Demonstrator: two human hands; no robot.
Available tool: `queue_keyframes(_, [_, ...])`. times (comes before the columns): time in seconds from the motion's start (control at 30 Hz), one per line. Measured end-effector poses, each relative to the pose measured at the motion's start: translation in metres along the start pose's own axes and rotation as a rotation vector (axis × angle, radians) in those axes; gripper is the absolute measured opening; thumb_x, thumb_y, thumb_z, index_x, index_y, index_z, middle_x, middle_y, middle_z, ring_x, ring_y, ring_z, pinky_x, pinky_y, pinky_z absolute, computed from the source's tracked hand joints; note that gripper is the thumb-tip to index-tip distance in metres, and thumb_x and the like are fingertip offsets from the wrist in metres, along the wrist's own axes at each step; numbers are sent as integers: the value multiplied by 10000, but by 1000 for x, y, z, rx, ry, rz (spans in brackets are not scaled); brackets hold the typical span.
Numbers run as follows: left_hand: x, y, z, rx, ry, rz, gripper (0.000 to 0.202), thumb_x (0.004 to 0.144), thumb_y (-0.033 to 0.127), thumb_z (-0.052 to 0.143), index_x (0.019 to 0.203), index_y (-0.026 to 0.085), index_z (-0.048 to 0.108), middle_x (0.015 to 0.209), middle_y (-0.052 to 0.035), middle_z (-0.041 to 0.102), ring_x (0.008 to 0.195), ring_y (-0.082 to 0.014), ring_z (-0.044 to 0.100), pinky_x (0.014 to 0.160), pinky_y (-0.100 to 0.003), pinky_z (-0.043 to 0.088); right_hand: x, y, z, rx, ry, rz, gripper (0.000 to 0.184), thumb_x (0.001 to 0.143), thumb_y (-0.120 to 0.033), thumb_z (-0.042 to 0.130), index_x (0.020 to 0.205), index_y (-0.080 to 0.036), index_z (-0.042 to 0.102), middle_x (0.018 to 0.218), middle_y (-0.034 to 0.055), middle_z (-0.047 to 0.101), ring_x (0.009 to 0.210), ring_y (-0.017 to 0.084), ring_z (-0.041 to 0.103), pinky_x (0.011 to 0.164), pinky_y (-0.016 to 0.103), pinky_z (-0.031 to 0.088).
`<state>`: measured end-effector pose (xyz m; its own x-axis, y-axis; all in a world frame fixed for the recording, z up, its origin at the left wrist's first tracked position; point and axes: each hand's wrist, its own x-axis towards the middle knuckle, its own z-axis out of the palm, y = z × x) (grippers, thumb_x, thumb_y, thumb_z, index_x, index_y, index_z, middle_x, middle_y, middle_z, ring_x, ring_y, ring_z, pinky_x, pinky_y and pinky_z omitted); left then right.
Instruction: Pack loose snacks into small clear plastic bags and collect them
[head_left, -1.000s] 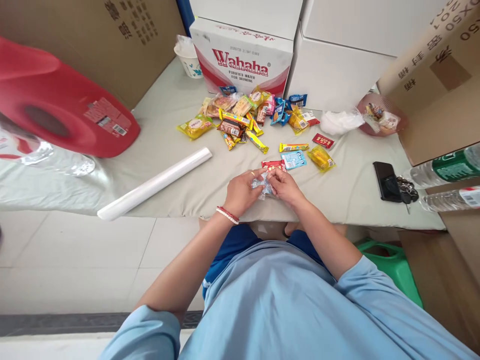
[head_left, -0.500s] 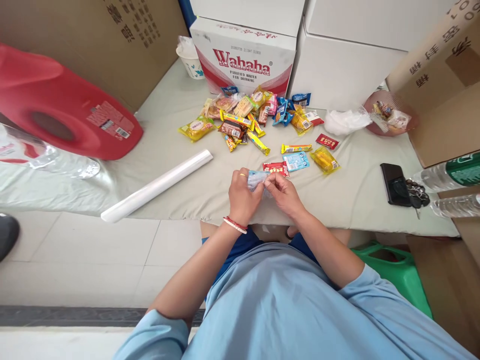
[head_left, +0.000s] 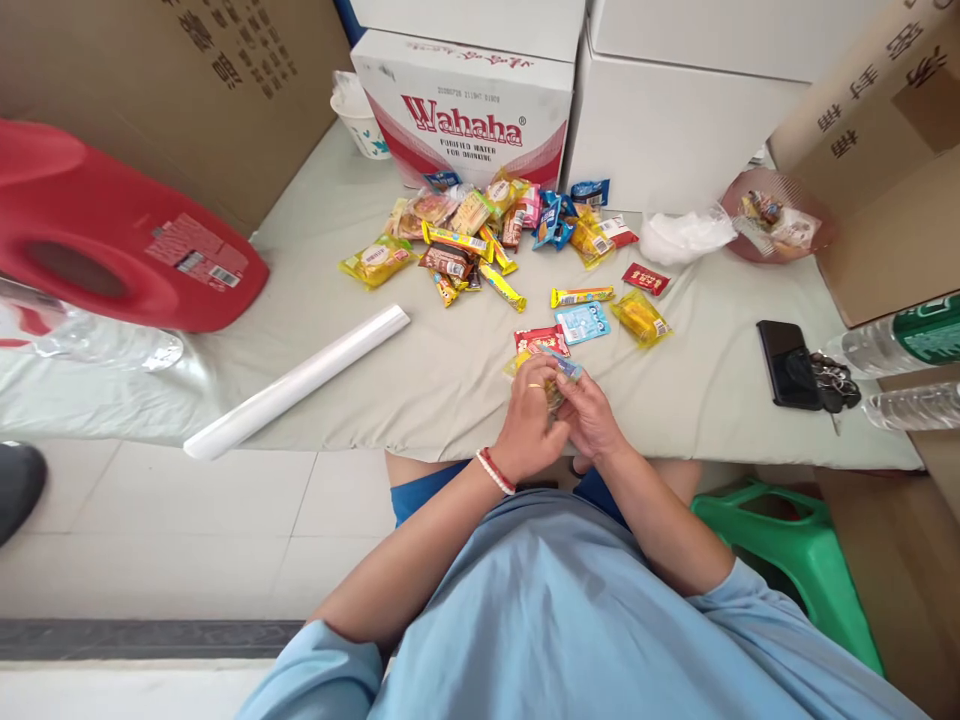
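My left hand [head_left: 529,425] and my right hand [head_left: 594,418] are closed together on a small clear bag of snack packets [head_left: 550,368] at the near edge of the cloth-covered table [head_left: 420,370]. Yellow and blue wrappers show through the bag above my fingers. Just beyond it lie a red packet [head_left: 541,338], a light blue packet [head_left: 586,322] and a yellow packet [head_left: 640,316]. A heap of mixed snack packets [head_left: 487,235] lies farther back, in front of the Wahaha carton [head_left: 465,110].
A white roll [head_left: 296,382] lies diagonally at the left. A red jug [head_left: 112,235] lies on its side on clear plastic. A black phone with keys [head_left: 795,365], water bottles [head_left: 907,340], a pink bowl [head_left: 776,215] and cardboard boxes stand right. A green stool [head_left: 795,550] is below.
My hands have come back toward me and a little to the right with the small bag. The bag now shows yellow wrappers inside; before it looked mostly clear blue.
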<state>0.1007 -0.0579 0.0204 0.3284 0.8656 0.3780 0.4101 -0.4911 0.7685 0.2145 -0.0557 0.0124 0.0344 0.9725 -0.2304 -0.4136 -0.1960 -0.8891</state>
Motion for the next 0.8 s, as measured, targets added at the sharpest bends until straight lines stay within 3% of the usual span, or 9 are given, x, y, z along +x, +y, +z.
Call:
queue_keyframes(0.07, [2, -3, -11, -181, 22, -54, 576, 711, 177, 501, 1272, 235, 389, 1394, -166, 546, 1381, -265, 525, 1134, -478, 460, 2, -5, -2, 55, -27, 14, 446, 764, -509, 835, 1103, -290, 647, 1166, 20, 745, 1107, 224, 702, 996, 393, 568])
queue_keyframes(0.13, [2, -10, -26, -266, 118, -133, 581, 731, 199, 487, 1294, 264, 353, 1437, -148, 516, 1410, -245, 518, 1122, -438, 489, 4, -10, -6, 97, -21, 26, 463, 739, -474, 872, 1117, -297, 672, 1198, 20, 752, 1143, 235, 700, 1028, 410, 564])
queue_keyframes(0.27, [-10, -37, -68, -178, 344, -274, 460, 831, 297, 550, 1273, 268, 424, 1355, -112, 528, 1354, -269, 555, 1085, -451, 527, 1, -26, -33, 35, 54, -22, 435, 757, -466, 877, 1128, -313, 710, 1256, 14, 750, 1201, 237, 681, 1087, 412, 541])
queue_keyframes(0.37, [-24, -62, -92, 83, 340, -432, 408, 866, 387, 626, 1227, 235, 514, 1278, -103, 562, 1186, -281, 633, 1036, -482, 548, -1, -44, -70, -162, 99, -89, 427, 780, -501, 856, 1133, -299, 727, 1273, 33, 748, 1206, 259, 675, 1115, 444, 520])
queue_keyframes(0.47, [-31, -78, -95, 340, 214, -477, 407, 889, 477, 610, 1190, 208, 559, 1156, -120, 629, 1053, -326, 667, 971, -541, 549, 10, -75, -117, -331, 202, -161, 446, 769, -526, 844, 1111, -274, 708, 1222, 64, 759, 1143, 277, 693, 1070, 482, 542])
queue_keyframes(0.57, [-31, -81, -86, 548, 99, -289, 397, 920, 517, 559, 1135, 185, 588, 1078, -161, 661, 1051, -394, 649, 935, -585, 531, 45, -128, -176, -385, 422, -329, 467, 763, -448, 821, 1146, -273, 618, 1226, 72, 731, 1099, 254, 704, 961, 448, 588])
queue_keyframes(0.67, [-28, -80, -80, 647, 54, -133, 341, 947, 487, 539, 1104, 192, 601, 1051, -172, 674, 1042, -405, 641, 924, -582, 526, 103, -199, -240, -475, 710, -491, 514, 816, -279, 716, 1274, -281, 485, 1321, 86, 655, 1069, 205, 709, 837, 366, 605])
queue_keyframes(0.8, [-26, -81, -81, 679, 71, -93, 248, 941, 432, 554, 1077, 236, 619, 1059, -151, 670, 984, -378, 647, 885, -562, 537, 195, -276, -304, -835, 987, -480, 448, 931, -104, 465, 1371, -175, 420, 1363, 214, 576, 945, 136, 692, 712, 278, 551])
